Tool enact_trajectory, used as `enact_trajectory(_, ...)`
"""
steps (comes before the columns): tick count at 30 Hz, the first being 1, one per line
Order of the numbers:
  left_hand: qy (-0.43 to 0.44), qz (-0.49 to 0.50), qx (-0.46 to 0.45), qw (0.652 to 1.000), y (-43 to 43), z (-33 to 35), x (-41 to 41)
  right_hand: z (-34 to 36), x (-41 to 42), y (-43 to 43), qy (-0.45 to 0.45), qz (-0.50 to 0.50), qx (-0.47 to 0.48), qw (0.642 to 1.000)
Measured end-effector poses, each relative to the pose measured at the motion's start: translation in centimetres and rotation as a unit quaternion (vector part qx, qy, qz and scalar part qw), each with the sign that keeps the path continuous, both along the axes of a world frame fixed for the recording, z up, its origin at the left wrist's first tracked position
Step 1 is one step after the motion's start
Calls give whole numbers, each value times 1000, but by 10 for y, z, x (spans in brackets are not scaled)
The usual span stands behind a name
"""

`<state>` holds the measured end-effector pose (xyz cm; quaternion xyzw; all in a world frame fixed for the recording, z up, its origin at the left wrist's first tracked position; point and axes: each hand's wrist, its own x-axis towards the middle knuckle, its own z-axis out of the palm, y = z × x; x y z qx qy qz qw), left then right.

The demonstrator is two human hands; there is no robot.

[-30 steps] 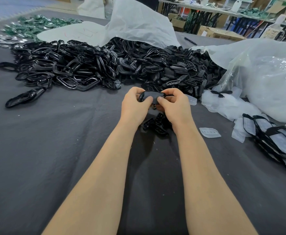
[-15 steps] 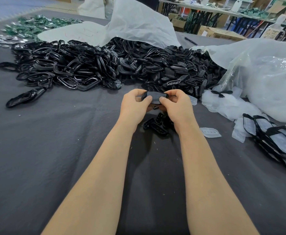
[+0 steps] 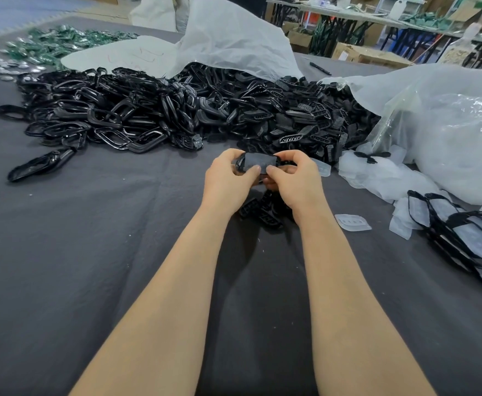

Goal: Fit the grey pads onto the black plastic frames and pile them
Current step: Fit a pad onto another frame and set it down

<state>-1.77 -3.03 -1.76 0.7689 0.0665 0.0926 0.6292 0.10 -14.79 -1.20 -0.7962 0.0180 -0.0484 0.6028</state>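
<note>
Both hands hold one black plastic frame with a grey pad [image 3: 258,162] in it, above the table's middle. My left hand [image 3: 226,181] grips its left end and my right hand [image 3: 296,181] grips its right end, both thumbs pressing on the pad's near edge. A large heap of loose black frames [image 3: 177,110] stretches across the table behind them. Several small black parts [image 3: 259,211] lie just under my hands. A row of fitted frames with pads [image 3: 462,235] lies at the right. One loose translucent pad [image 3: 352,222] rests on the cloth to the right of my wrist.
The table is covered with dark grey cloth [image 3: 91,252]. A clear plastic bag of pads [image 3: 448,132] bulges at the right, a white sack [image 3: 234,38] behind the heap. Green and silver parts [image 3: 48,47] lie far left. A pen [image 3: 319,68] lies at the back.
My hands have stayed in place; the frame has turned slightly so its grey pad faces up more, and my thumbs have shifted onto the pad's near edge.
</note>
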Motion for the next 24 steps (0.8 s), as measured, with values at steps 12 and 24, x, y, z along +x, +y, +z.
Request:
enact_trajectory(12,13,-17,-82,996,0,1,0,2,-2,0,-5,13,-28,1000)
enact_trajectory(24,-11,25,58,998,0,7,-6,5,-5,-3,-5,-30,11,999)
